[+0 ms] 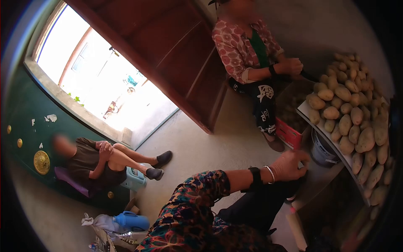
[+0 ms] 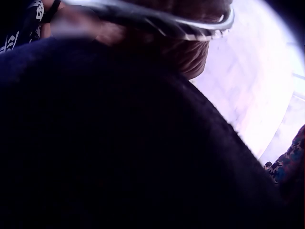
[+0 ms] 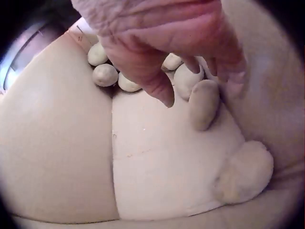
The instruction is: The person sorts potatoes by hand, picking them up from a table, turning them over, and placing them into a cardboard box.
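In the head view my left hand (image 1: pixel 289 166), with a silver bracelet (image 1: pixel 269 174) at its wrist, rests by my dark-trousered knee (image 1: pixel 260 206), its fingers loosely curled. Dark cloth fills most of the left wrist view, below the bracelet (image 2: pixel 190 28) and part of the left hand (image 2: pixel 190 59). My right hand (image 3: pixel 167 43) reaches down into a cardboard box (image 3: pixel 57 138), fingers spread and pointing downward. Just beneath its fingertips lie several potatoes, the nearest an oblong potato (image 3: pixel 205 105). A larger potato (image 3: pixel 245 171) sits in the box's corner.
Potatoes (image 1: pixel 350 101) are heaped on a pale board (image 1: pixel 308 112) at the right, with a bucket (image 1: pixel 323 149) under it. A red carton (image 1: pixel 287 133) stands near a seated person in a patterned shirt (image 1: pixel 233 50). Another person (image 1: pixel 90 161) sits at the left, near a blue thermos (image 1: pixel 132 220).
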Tool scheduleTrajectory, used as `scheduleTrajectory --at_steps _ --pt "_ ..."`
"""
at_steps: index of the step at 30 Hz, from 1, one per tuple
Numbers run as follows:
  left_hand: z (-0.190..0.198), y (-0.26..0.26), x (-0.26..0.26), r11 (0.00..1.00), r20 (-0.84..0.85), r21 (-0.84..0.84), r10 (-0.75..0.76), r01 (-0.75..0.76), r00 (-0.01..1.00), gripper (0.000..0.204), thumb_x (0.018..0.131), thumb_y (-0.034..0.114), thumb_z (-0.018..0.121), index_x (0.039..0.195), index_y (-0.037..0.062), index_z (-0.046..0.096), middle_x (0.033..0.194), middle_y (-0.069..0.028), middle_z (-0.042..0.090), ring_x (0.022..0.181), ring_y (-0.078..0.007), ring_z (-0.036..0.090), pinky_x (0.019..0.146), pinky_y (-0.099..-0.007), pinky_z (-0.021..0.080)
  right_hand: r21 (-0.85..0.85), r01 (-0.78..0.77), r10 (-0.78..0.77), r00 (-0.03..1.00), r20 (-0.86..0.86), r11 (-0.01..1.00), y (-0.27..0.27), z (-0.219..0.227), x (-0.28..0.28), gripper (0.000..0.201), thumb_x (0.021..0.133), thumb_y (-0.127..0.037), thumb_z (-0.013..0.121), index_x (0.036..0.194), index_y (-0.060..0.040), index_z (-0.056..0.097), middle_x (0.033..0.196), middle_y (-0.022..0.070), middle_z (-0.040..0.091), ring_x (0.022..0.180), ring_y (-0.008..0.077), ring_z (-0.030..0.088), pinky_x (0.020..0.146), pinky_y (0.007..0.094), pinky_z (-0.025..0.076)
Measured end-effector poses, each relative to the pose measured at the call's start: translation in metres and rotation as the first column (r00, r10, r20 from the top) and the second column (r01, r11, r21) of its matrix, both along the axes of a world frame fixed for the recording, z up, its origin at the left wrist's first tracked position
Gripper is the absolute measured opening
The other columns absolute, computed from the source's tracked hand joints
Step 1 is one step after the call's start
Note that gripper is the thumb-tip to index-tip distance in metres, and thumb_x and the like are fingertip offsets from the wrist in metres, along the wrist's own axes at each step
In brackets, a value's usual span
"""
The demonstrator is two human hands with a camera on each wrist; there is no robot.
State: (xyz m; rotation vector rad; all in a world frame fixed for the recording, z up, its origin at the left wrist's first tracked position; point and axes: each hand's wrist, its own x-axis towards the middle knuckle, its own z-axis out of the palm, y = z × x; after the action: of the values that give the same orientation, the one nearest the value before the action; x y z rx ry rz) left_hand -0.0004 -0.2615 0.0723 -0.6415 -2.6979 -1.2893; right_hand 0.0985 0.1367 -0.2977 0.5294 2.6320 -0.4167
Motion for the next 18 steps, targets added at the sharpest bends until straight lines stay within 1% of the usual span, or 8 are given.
scheduleTrajectory --at_steps 7,9,10,12,13,15,17,18 --pt "0.002 0.007 0.0 1.0 0.068 0.002 -0.007 0.007 0.998 0.023 0.077 0.015 0.07 0.097 0.0028 0.068 0.096 -0.0139 0.069 0.09 -0.0331 0.067 0.079 -0.0391 0.054 0.002 0.003 -0.003 0.999 0.036 1.0 0.001 -0.007 0.001 0.035 0.086 -0.025 0.063 0.11 0.0002 0.064 0.113 0.0255 0.064 0.107 0.0425 0.061 0.091 0.0454 0.051" --pt "0.002 0.008 -0.001 0.999 0.027 0.001 -0.036 0.036 0.999 0.023 0.076 0.014 0.07 0.096 0.0029 0.068 0.095 -0.0137 0.069 0.089 -0.0328 0.067 0.078 -0.0388 0.054 0.0 0.003 -0.003 0.999 0.043 1.0 0.0 -0.009 0.002 0.036 0.086 -0.025 0.063 0.111 0.0002 0.064 0.114 0.0255 0.063 0.107 0.0424 0.061 0.091 0.0453 0.051" --pt "0.001 0.009 -0.002 0.999 0.038 0.0 -0.039 0.039 0.999 0.023 0.076 0.014 0.07 0.096 0.0029 0.068 0.095 -0.0137 0.069 0.089 -0.0328 0.067 0.078 -0.0388 0.054 0.002 0.005 -0.005 0.999 0.051 1.0 0.002 -0.01 0.004 0.036 0.086 -0.026 0.063 0.112 0.0002 0.063 0.114 0.0256 0.063 0.108 0.0424 0.061 0.091 0.0453 0.051" --pt "0.0 0.011 -0.002 0.998 -0.051 0.043 -0.052 0.054 0.997 0.021 0.077 0.014 0.069 0.094 0.0025 0.067 0.087 -0.0139 0.068 0.083 -0.0331 0.067 0.074 -0.0406 0.054 -0.004 0.001 0.0 0.999 0.053 1.0 0.003 -0.01 0.006 0.037 0.086 -0.026 0.063 0.112 0.0002 0.063 0.115 0.0256 0.063 0.108 0.0423 0.061 0.092 0.0452 0.051" --pt "0.003 0.008 -0.002 0.996 -0.035 0.052 -0.068 0.07 0.997 0.021 0.077 0.014 0.069 0.094 0.0025 0.067 0.087 -0.0139 0.068 0.083 -0.0331 0.067 0.074 -0.0406 0.054 -0.004 0.001 0.0 0.999 0.049 1.0 0.004 -0.012 0.008 0.038 0.086 -0.026 0.063 0.113 0.0002 0.063 0.115 0.0256 0.063 0.108 0.0422 0.061 0.092 0.0452 0.051" --pt "0.003 0.008 -0.002 0.997 -0.03 -0.02 -0.08 0.079 0.996 0.022 0.077 0.012 0.071 0.097 0.0037 0.068 0.093 -0.0133 0.069 0.086 -0.0323 0.067 0.079 -0.0392 0.054 0.002 0.009 -0.009 0.998 0.058 1.0 0.013 -0.013 0.021 0.039 0.086 -0.027 0.063 0.113 0.0002 0.063 0.116 0.0257 0.062 0.109 0.0421 0.061 0.092 0.0451 0.051" --pt "0.009 0.011 -0.003 0.998 0.097 -0.043 -0.04 0.044 0.994 0.021 0.078 0.012 0.071 0.097 0.0039 0.069 0.091 -0.0136 0.07 0.086 -0.0318 0.068 0.082 -0.0386 0.054 0.007 0.013 -0.013 0.998 0.066 1.0 0.013 -0.008 0.027 0.04 0.086 -0.028 0.063 0.114 0.0002 0.062 0.117 0.0257 0.062 0.109 0.042 0.061 0.092 0.045 0.051" --pt "0.007 0.01 -0.005 0.996 0.058 -0.054 -0.07 0.074 0.996 0.018 0.079 0.012 0.072 0.095 0.0039 0.07 0.09 -0.0137 0.071 0.086 -0.0296 0.07 0.082 -0.0365 0.054 0.021 0.013 -0.015 0.996 0.089 1.0 0.017 -0.006 0.038 0.041 0.085 -0.028 0.063 0.115 0.0001 0.062 0.117 0.0258 0.062 0.109 0.042 0.06 0.093 0.045 0.051"
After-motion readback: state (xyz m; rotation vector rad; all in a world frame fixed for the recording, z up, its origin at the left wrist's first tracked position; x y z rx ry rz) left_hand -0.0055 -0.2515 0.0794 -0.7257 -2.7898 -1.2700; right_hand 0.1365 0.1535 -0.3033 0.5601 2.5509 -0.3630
